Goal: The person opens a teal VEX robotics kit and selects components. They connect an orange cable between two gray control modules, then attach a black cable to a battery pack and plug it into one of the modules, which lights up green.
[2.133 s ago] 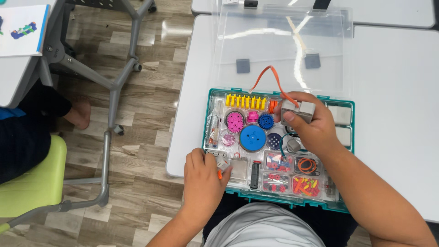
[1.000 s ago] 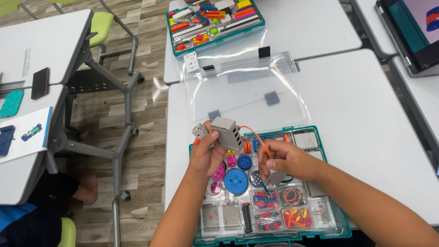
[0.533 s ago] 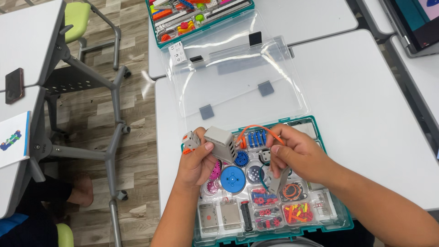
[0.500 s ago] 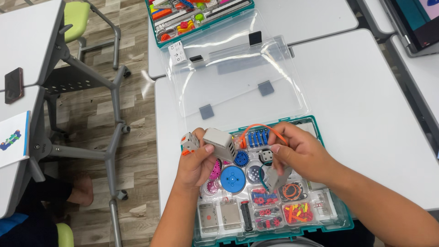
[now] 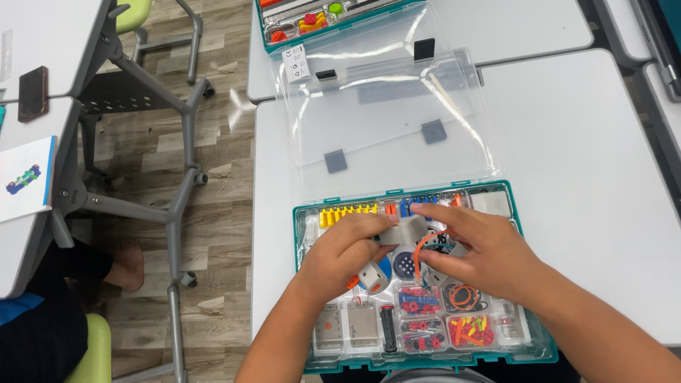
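Grey block: boxy plastic motor piece (image 5: 403, 230), both hands clamping it.
Left hand (image 5: 340, 255): gripping at 9 o'clock.
Right hand (image 5: 482, 252): pinching at 3 o'clock, over the teal sectioned parts tray (image 5: 312, 365).

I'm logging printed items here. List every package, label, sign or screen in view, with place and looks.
Parts box: teal tray under both hands, clear lid open behind.
Second parts box: teal, top edge.
Label: small white square on that lid's far corner.
Phone: dark screen, left desk.
Booklet: white, blue picture, left desk.
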